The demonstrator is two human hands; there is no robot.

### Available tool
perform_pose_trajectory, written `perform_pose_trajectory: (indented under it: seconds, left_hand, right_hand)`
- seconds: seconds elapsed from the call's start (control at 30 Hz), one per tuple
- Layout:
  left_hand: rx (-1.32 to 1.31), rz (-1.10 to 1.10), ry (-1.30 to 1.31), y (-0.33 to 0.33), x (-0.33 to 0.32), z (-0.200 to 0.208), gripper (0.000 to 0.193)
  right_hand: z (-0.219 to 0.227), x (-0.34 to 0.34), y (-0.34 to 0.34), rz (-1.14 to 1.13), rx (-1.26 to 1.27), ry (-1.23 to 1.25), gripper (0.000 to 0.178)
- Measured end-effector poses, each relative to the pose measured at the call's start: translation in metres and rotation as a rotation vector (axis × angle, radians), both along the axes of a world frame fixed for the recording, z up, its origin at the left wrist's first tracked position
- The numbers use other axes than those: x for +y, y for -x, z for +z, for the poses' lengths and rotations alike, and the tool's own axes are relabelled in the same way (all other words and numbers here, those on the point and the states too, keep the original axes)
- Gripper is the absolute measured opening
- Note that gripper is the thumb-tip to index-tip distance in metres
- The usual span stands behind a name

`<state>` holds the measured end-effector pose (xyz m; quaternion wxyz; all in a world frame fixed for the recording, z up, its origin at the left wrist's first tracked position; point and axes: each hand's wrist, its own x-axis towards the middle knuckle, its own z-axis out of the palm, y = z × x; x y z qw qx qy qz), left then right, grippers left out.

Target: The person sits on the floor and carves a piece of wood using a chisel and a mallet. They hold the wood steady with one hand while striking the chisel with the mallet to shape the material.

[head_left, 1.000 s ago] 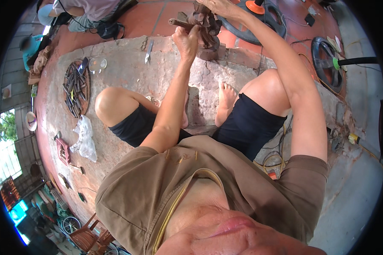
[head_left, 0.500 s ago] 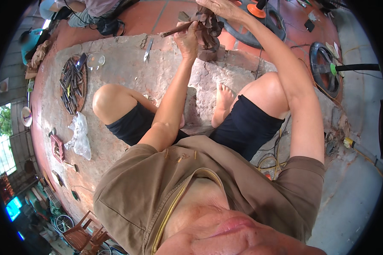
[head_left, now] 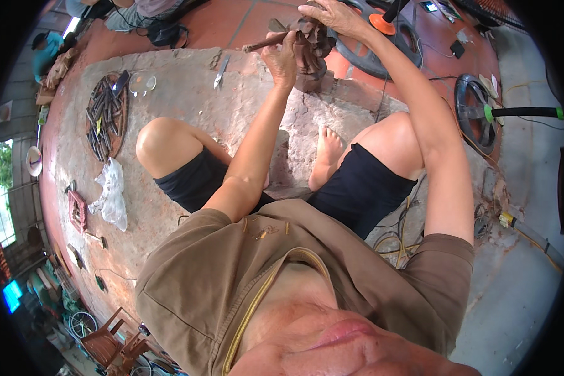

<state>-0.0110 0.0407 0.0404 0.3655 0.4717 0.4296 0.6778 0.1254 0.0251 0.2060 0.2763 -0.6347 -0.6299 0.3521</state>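
A dark brown carved figure [head_left: 311, 45], apparently wood, stands upright on the rough slab beyond my feet. My left hand [head_left: 283, 61] is beside its left side, closed round a slim brown rod [head_left: 257, 46] that points left. Whether the rod is a separate tool or part of the figure, I cannot tell. At the figure's upper end, my right hand [head_left: 339, 19] lies with its fingers curved over the top; part of its grip is hidden. A knife-like blade with a pale handle [head_left: 221, 71] lies left of my left hand.
A round basket [head_left: 124, 116] of dark rod-like tools sits at the left, near a white plastic bag [head_left: 111, 191] and a pink crate [head_left: 77, 212]. Black wheel-shaped bases [head_left: 476, 109] and cables are on the right. Other people sit at the far left.
My right hand's fingers bend more over the figure's top, where they lay flatter before. The whole view has shifted slightly; my left hand keeps its grip on the rod.
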Motion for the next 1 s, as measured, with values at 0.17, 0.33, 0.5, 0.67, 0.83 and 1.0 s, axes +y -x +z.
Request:
perform_pose_trajectory:
  seconds: [0.17,0.33,0.5,0.67,0.83,1.0]
  left_hand:
    - [0.296,-0.071,0.082,-0.001,-0.014,-0.032,0.017]
    - [0.101,0.006,0.044,0.001,-0.011,-0.009,0.018]
    - [0.277,0.041,-0.075,-0.001,0.003,-0.029,0.016]
    - [0.126,-0.031,0.202,0.008,-0.016,-0.022,0.019]
    - [0.076,0.044,-0.025,0.000,0.003,-0.008,0.018]
    - [0.303,0.014,0.124,0.005,0.002,-0.043,0.023]
  right_hand:
    - [-0.021,0.018,-0.016,0.067,-0.130,-0.155,0.040]
    - [-0.010,0.009,-0.008,0.027,0.029,-0.070,0.038]
    - [-0.012,0.012,-0.004,0.055,0.026,-0.109,0.037]
    - [-0.028,0.026,-0.021,0.111,-0.095,-0.209,0.037]
    - [-0.023,0.022,-0.013,0.127,-0.052,-0.197,0.036]
    - [-0.034,0.027,-0.021,0.159,-0.056,-0.235,0.035]
